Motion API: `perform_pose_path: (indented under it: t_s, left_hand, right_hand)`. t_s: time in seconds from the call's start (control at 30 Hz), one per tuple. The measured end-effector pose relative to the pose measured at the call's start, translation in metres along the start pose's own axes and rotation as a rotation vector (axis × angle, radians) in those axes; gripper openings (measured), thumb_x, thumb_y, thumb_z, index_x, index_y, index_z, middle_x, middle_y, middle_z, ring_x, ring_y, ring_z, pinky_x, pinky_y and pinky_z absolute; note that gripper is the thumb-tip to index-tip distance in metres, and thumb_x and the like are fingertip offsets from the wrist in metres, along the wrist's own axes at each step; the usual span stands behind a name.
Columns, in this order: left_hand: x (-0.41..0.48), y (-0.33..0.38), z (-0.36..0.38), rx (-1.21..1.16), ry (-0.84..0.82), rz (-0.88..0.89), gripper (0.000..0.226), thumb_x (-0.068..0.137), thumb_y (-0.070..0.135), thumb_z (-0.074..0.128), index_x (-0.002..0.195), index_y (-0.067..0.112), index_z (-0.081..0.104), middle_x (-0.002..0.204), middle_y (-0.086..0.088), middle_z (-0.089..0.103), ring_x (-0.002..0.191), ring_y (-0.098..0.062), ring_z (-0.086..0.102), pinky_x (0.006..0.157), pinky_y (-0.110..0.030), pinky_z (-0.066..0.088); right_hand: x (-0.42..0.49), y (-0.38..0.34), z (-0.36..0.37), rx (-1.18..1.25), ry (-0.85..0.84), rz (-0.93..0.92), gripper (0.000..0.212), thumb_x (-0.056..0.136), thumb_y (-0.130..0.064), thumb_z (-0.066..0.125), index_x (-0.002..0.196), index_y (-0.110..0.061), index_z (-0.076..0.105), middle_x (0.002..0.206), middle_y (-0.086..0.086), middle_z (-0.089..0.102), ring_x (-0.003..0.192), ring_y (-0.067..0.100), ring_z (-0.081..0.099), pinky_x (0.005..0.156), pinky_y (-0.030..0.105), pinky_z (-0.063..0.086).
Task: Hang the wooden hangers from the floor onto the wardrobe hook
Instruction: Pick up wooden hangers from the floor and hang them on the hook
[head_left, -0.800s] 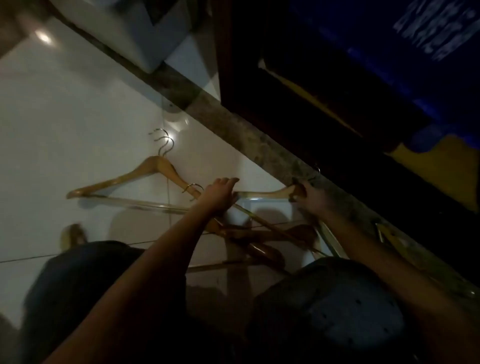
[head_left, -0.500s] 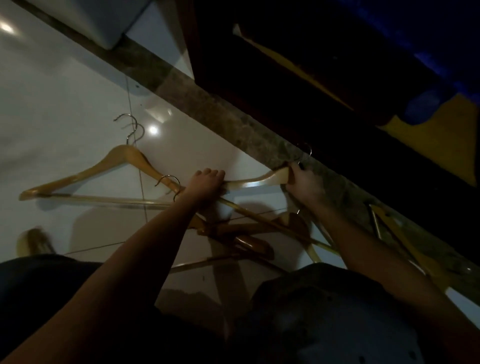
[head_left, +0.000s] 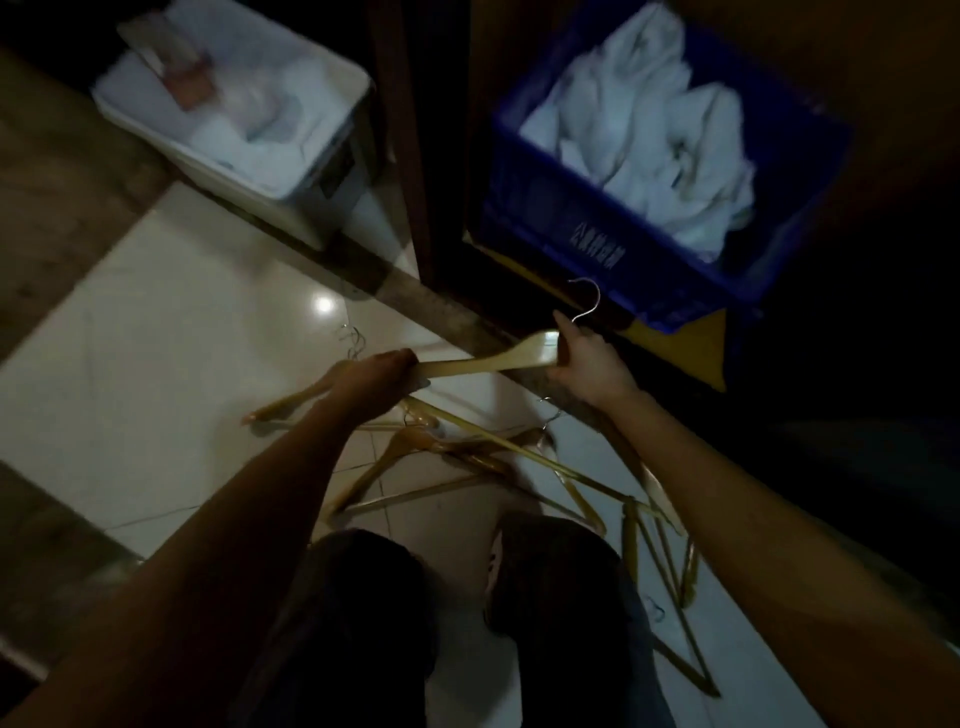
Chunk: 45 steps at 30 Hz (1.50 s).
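Pickup step: left hand (head_left: 382, 371) and right hand (head_left: 584, 358) grip one pale wooden hanger (head_left: 488, 358) in front of the blue plastic crate (head_left: 597, 244); next, it seems, raise its hook to the wardrobe hook, unseen here.

The light honey-yellow wooden hanger (head_left: 488, 358) held up in both hands carries a thin silver metal hook (head_left: 586, 299). More golden-yellow wooden hangers (head_left: 457, 452) lie on the glossy white tiled floor (head_left: 156, 364), which shows thin grey grout lines and one bright white glint of reflected light. A mottled grey-brown stone strip (head_left: 441, 312) runs along the far edge of the floor. The dark brown wooden wardrobe frame (head_left: 405, 156) stands beyond it. Inside sits a deep blue plastic crate (head_left: 571, 234) with pale lettering on its side, filled with white crumpled cloth (head_left: 639, 130). A yellow sheet (head_left: 701, 348) shows under the crate. At the floor's far left corner stands a pale grey-white plastic bin (head_left: 311, 171).
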<state>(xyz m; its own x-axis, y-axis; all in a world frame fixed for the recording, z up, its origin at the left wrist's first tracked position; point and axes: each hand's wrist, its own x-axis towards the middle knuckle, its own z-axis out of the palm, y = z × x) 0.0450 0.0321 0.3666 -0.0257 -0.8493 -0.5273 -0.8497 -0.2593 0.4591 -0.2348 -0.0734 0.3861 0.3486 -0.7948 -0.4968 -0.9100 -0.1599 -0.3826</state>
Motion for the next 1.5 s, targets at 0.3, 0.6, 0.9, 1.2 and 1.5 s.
perform_pose_path:
  t_s: [0.3,0.6,0.9,1.2,1.5]
  left_hand:
    - [-0.134,0.163,-0.233,-0.143,0.119,0.144,0.027,0.085,0.037,0.066,0.102,0.016,0.065,0.092,-0.007,0.067,0.087,-0.023,0.064,0.074,-0.031,0.046]
    - [-0.224,0.344,-0.408,-0.200,0.232,0.410,0.029,0.097,0.038,0.045,0.096,0.018,0.067,0.086,-0.003,0.070,0.085,-0.018,0.063,0.077,-0.034,0.043]
    - [-0.323,0.507,-0.483,-0.542,0.176,0.934,0.037,0.100,0.029,0.042,0.132,0.012,0.049,0.114,0.001,0.063,0.106,-0.010,0.061,0.091,-0.029,0.050]
    - [-0.345,0.535,-0.511,-0.513,0.002,1.059,0.019,0.095,0.016,0.053,0.105,0.007,0.067,0.100,-0.011,0.073,0.097,-0.020,0.070,0.088,-0.031,0.055]
    - [-0.319,0.588,-0.537,-0.671,0.196,1.128,0.017,0.096,0.014,0.052,0.102,0.009,0.067,0.094,-0.010,0.073,0.094,-0.022,0.070,0.087,-0.031,0.055]
  right_hand:
    - [-0.171,-0.111,-0.259,0.040,0.212,0.013,0.086,0.087,-0.026,0.064,0.153,-0.020,0.009,0.132,0.020,0.047,0.114,0.038,0.052,0.087,0.039,0.046]
    - [-0.344,-0.195,-0.455,0.087,0.556,-0.134,0.067,0.086,-0.023,0.067,0.137,-0.016,0.024,0.131,0.012,0.051,0.112,0.025,0.057,0.091,0.042,0.052]
    - [-0.425,-0.224,-0.497,-0.016,0.649,-0.371,0.049,0.088,-0.022,0.066,0.123,-0.020,0.032,0.120,0.005,0.057,0.104,0.013,0.059,0.086,0.034,0.055]
    - [-0.461,-0.222,-0.505,0.331,0.855,-0.384,0.039,0.087,-0.027,0.068,0.113,-0.023,0.039,0.096,0.005,0.066,0.085,0.019,0.067,0.069,0.030,0.058]
    - [-0.425,-0.187,-0.561,-0.054,1.138,0.011,0.038,0.092,-0.052,0.050,0.108,-0.017,0.052,0.081,-0.001,0.064,0.067,0.014,0.063,0.057,0.026,0.051]
